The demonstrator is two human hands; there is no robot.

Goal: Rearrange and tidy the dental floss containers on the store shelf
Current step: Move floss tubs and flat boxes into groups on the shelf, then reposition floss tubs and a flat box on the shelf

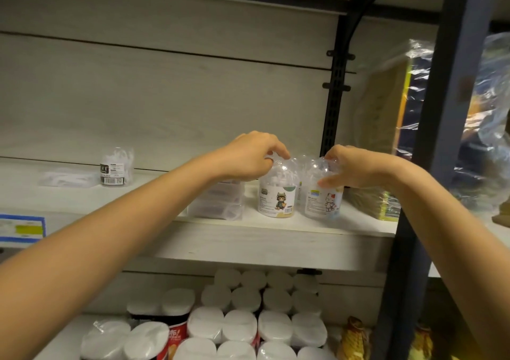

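The left hand reaches over the clear domed top of the cat-label jar. Its grip is clamped on the dome, fingertips curled down over the crown. The right hand has its grip clamped on the white-cat jar, with the fingers curled over that jar's clear dome and the thumb pressed against its side just above the label. Both jars stand upright on the pale wooden shelf, just beside each other, near the front edge and toward the shelf's right end. White floss picks show through the dome of the cat-label jar.

Just left of that jar, partly behind the left wrist, sits a stack of flat clear boxes. Well apart to the left, near the back wall, a small clear tub with a dark label stands upright, and a flat clear bag of white picks lies at its left side. A blue-edged price tag hangs on the shelf front at the far left.

Right of the jars lie plastic-wrapped packets, next to a dark upright post. On the shelf below stand rows of white-lidded cans, with yellow bags to their right.
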